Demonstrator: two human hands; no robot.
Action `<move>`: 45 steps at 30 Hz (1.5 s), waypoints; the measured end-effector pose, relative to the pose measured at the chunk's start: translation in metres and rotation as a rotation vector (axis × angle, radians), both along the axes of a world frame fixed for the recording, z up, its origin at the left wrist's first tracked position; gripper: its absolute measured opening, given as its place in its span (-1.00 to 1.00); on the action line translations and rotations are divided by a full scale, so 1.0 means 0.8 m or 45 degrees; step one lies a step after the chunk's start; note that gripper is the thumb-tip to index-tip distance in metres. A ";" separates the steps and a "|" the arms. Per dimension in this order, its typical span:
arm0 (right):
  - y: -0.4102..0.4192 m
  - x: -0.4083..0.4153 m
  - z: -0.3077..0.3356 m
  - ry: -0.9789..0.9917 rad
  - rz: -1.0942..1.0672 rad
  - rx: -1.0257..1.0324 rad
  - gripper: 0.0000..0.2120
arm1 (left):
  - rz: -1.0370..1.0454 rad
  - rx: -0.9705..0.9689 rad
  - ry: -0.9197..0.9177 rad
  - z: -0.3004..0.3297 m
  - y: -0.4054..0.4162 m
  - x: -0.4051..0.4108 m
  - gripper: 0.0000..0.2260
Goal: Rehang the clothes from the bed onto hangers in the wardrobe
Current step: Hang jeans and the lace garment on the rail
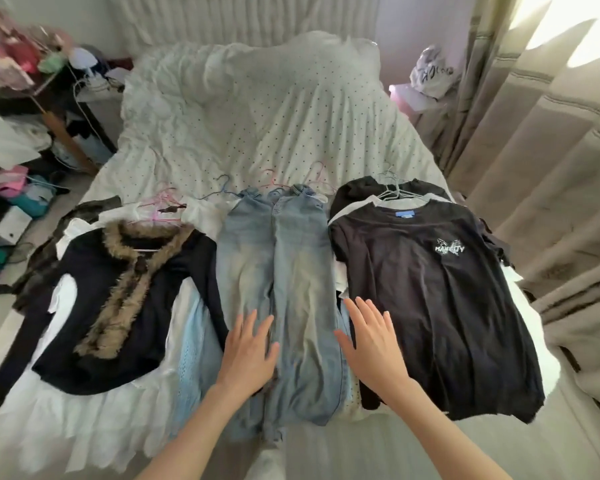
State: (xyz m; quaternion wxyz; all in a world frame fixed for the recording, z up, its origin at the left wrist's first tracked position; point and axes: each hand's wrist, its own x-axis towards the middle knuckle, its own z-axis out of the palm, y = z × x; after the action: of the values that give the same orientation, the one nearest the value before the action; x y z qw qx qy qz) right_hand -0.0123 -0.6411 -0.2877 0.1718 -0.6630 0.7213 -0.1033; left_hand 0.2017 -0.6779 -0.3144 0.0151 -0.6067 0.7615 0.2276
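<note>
Right now the light-wash jeans [284,289] lie flat mid-bed between a fur-trimmed cardigan [118,306] and a black T-shirt [430,299], both hands, left hand [248,355] and right hand [374,344], flat with fingers spread. Likely risk: lifting the stacked jeans drags their tangled hangers [274,183] or the layers beneath off the bed's [257,116] near edge. Beyond the dotted duvet, curtains [551,133] hang right and a cluttered desk [32,81] stands left.

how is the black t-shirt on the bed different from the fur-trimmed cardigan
The black t-shirt has short sleeves and a small white chest print; the fur-trimmed cardigan has long sleeves and brown fur edging. The t-shirt lies right of the jeans, the cardigan left. Both are dark and laid flat.
</note>
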 end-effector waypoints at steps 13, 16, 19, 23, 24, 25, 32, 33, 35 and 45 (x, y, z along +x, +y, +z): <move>-0.270 0.032 -0.056 0.017 -0.129 0.213 -0.45 | -0.140 0.185 -0.118 -0.068 -0.269 0.063 -0.51; -0.342 0.014 -0.076 0.015 -0.143 0.232 -0.45 | -0.100 0.104 -0.141 -0.081 -0.338 0.070 -0.48; -0.424 -0.006 -0.103 -0.010 -0.138 0.184 -0.47 | -0.031 0.024 -0.119 -0.106 -0.411 0.067 -0.51; -0.521 -0.027 -0.153 0.008 -0.060 0.146 -0.50 | 0.059 0.019 -0.096 -0.148 -0.488 0.055 -0.52; -0.543 -0.032 -0.167 0.029 -0.039 0.153 -0.50 | 0.072 0.022 -0.083 -0.162 -0.504 0.051 -0.53; -0.565 -0.037 -0.184 0.057 -0.034 0.170 -0.51 | 0.068 0.015 -0.082 -0.178 -0.519 0.048 -0.51; -0.672 -0.055 -0.263 0.149 -0.142 0.200 -0.50 | 0.080 -0.223 -0.065 -0.249 -0.647 0.034 -0.54; -0.684 -0.056 -0.272 0.141 -0.124 0.245 -0.50 | 0.102 -0.217 -0.073 -0.254 -0.664 0.033 -0.54; -0.701 -0.058 -0.285 0.126 -0.115 0.331 -0.49 | 0.145 -0.184 -0.093 -0.265 -0.687 0.035 -0.55; -0.669 -0.069 -0.259 0.024 -0.239 -0.008 -0.56 | 0.233 -0.104 -0.006 -0.222 -0.670 0.035 -0.58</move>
State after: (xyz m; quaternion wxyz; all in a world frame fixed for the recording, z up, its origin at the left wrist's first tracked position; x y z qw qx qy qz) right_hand -0.0671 -1.1760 -0.4946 0.1526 -0.5940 0.7814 -0.1150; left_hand 0.2293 -1.2137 -0.4923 -0.0289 -0.6743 0.7115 0.1954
